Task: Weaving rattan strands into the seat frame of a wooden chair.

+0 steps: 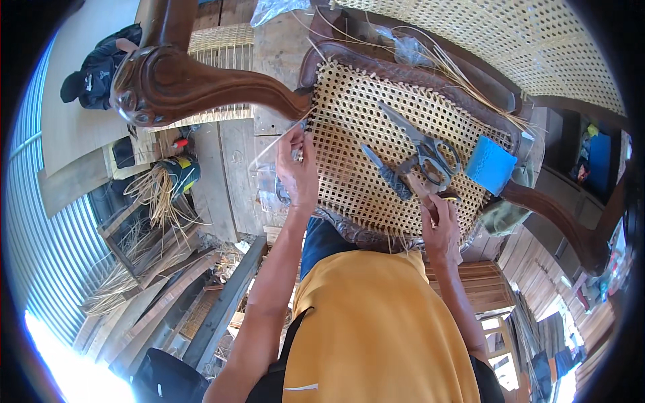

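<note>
A cane-woven chair seat (356, 161) in a carved dark wood frame lies in front of me. At its left edge my left hand (297, 168) is closed in a pinch on a thin cane strand (265, 153), whose loose end sticks out to the left. My right hand (441, 232), low on the right of the seat, is closed around a wooden-handled tool (418, 184); its dark head points up and left, and its kind is unclear. Dark-handled scissors (423, 149) and a pointed tool with a wrapped dark handle (390, 176) lie on the weave. A blue block (491, 165) rests at the right edge.
A curved, carved wooden leg (201, 87) reaches in from the upper left. Loose cane strips (463, 77) lie along the far frame, beside a larger cane panel (510, 33). Bundled cane (164, 195) and wood planks (161, 295) fill the left side. A black cap (84, 86) sits at the upper left.
</note>
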Demonstrator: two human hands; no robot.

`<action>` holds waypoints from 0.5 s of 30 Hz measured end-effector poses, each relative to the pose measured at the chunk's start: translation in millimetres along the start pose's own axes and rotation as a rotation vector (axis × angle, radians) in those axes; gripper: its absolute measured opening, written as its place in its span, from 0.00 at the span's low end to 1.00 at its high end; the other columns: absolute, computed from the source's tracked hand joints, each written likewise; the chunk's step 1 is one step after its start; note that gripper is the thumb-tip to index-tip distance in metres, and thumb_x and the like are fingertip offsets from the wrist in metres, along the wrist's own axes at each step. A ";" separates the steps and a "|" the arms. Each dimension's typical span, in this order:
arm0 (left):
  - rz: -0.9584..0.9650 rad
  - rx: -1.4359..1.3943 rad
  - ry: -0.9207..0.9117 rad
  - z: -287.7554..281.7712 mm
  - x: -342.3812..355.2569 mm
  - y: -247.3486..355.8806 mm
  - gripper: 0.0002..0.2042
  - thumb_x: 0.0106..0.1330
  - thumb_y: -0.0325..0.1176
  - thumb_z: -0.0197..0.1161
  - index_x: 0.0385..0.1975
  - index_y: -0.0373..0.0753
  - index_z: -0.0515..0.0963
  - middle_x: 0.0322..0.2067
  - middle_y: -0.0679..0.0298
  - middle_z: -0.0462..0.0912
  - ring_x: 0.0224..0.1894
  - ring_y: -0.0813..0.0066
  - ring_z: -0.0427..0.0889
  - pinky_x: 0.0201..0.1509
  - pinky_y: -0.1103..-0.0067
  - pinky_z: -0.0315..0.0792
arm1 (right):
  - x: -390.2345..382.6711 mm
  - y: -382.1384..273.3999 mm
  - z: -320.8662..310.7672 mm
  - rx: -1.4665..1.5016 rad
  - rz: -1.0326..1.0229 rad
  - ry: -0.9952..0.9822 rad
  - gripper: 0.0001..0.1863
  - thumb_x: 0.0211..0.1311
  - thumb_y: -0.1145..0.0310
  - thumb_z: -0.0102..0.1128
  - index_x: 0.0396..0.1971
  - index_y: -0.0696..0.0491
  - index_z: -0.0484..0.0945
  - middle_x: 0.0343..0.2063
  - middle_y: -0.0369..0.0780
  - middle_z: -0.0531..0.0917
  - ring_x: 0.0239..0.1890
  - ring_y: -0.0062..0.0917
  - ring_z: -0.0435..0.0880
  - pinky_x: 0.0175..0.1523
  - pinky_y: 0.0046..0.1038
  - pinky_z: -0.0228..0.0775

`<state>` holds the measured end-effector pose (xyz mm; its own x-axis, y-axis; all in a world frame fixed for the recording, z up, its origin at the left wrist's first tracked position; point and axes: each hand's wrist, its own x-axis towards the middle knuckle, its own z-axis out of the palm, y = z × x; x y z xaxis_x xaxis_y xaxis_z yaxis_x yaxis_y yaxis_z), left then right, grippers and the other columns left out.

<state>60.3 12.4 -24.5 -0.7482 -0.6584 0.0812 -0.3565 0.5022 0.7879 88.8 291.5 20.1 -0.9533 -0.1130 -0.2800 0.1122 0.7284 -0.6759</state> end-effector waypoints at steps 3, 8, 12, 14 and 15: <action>-0.115 -0.210 0.006 -1.6 6.0 -13.4 0.09 0.66 0.25 0.62 0.44 0.35 0.79 0.35 0.60 0.83 0.35 0.75 0.80 0.43 0.77 0.74 | 6.4 -13.1 2.1 -0.260 -0.305 0.219 0.13 0.61 0.74 0.62 0.46 0.56 0.77 0.35 0.45 0.79 0.37 0.31 0.81 0.39 0.29 0.76; 0.104 -0.178 0.028 -9.2 1.8 -8.4 0.14 0.65 0.21 0.62 0.50 0.36 0.80 0.40 0.58 0.85 0.40 0.70 0.83 0.44 0.75 0.76 | 48.9 -73.0 53.4 0.148 -0.305 0.046 0.12 0.60 0.75 0.63 0.45 0.54 0.78 0.37 0.46 0.80 0.36 0.33 0.83 0.40 0.28 0.77; 0.206 -0.029 -0.102 -8.7 14.9 6.8 0.16 0.63 0.21 0.63 0.51 0.39 0.80 0.39 0.56 0.85 0.40 0.65 0.84 0.44 0.74 0.77 | 85.2 -101.8 99.2 0.184 -0.284 0.027 0.12 0.60 0.75 0.63 0.44 0.54 0.79 0.37 0.45 0.81 0.36 0.33 0.84 0.38 0.28 0.77; 0.285 0.010 -0.084 -12.1 23.7 1.5 0.16 0.61 0.20 0.64 0.50 0.39 0.81 0.40 0.56 0.85 0.40 0.65 0.84 0.44 0.73 0.77 | 81.2 -109.3 103.3 0.182 -0.254 0.006 0.11 0.60 0.74 0.63 0.43 0.54 0.79 0.37 0.45 0.81 0.36 0.33 0.84 0.38 0.28 0.78; 0.341 0.031 -0.080 -14.7 26.6 -1.3 0.16 0.60 0.20 0.65 0.48 0.38 0.81 0.40 0.57 0.85 0.40 0.65 0.84 0.45 0.74 0.78 | 74.6 -110.7 98.4 0.157 -0.279 0.017 0.11 0.60 0.74 0.64 0.43 0.54 0.79 0.38 0.45 0.81 0.36 0.32 0.84 0.38 0.28 0.78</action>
<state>49.1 -14.1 -14.4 -0.8680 -0.4047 0.2879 -0.0941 0.7032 0.7047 32.8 136.0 7.0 -0.9579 -0.2809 -0.0586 -0.1132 0.5575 -0.8224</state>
